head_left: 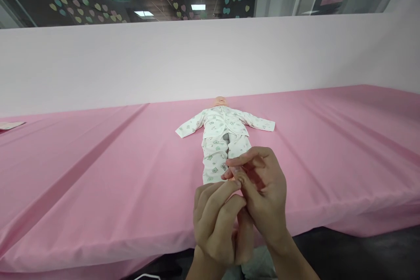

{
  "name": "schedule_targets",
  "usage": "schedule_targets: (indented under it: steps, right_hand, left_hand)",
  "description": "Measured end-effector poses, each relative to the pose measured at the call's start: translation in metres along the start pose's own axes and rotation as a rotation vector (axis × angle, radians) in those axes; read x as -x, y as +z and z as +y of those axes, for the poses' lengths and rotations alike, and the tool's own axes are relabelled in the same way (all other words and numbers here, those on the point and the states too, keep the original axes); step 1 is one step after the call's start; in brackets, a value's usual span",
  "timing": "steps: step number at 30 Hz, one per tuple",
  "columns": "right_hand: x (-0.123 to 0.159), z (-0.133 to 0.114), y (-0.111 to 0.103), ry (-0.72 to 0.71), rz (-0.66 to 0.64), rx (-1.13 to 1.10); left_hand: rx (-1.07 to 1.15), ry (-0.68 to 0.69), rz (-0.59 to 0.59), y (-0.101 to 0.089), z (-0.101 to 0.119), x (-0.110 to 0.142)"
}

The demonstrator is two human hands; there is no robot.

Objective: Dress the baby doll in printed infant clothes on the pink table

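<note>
My left hand (218,223) and my right hand (264,190) meet at the fingertips, low in the middle of the view. The left fingers are curled, their tips against the right thumb. On the right hand the thumb and fingers come together in a loose pinch; anything small between them is hidden. Beyond my hands a baby doll (220,101) lies on its back, dressed in a white printed jacket (215,121) and matching trousers (213,157). Its sleeves spread out to both sides. My hands cover the lower legs and feet.
A pink cloth (98,188) with creases covers the table, its front edge hanging down before me. A white wall (164,61) stands behind, with dark glass above it. At the far left edge lies a flat pale item (11,125).
</note>
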State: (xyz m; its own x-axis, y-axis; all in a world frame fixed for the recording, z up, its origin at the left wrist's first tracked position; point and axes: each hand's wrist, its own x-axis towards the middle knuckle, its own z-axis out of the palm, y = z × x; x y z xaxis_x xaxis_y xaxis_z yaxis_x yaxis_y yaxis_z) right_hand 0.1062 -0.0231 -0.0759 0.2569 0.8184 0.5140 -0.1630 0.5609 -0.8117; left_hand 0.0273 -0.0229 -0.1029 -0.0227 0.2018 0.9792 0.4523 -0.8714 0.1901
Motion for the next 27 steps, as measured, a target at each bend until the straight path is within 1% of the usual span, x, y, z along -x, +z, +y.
schedule_targets:
  steps: [6, 11, 16, 25, 27]
  right_hand:
    - [-0.0003, -0.0007, 0.0008, 0.035, 0.018, -0.054]
    - [0.0006, 0.0002, 0.0005, 0.021, 0.006, -0.083]
    - [0.002, -0.0003, 0.0011, 0.026, -0.004, -0.092]
    - [0.0038, 0.0014, 0.0034, 0.045, -0.01, -0.112]
    - [0.0053, 0.0009, 0.0039, 0.061, -0.016, -0.103]
  left_hand:
    - [0.011, 0.019, -0.011, 0.002, -0.0009, 0.0023]
    - [0.015, 0.043, -0.006, 0.0017, -0.001, 0.0042]
    - [0.013, 0.036, -0.039, -0.0014, -0.0019, 0.002]
    - [0.02, 0.035, -0.017, -0.0029, -0.0031, 0.0009]
    - [-0.003, 0.046, -0.034, -0.0031, -0.0038, 0.0007]
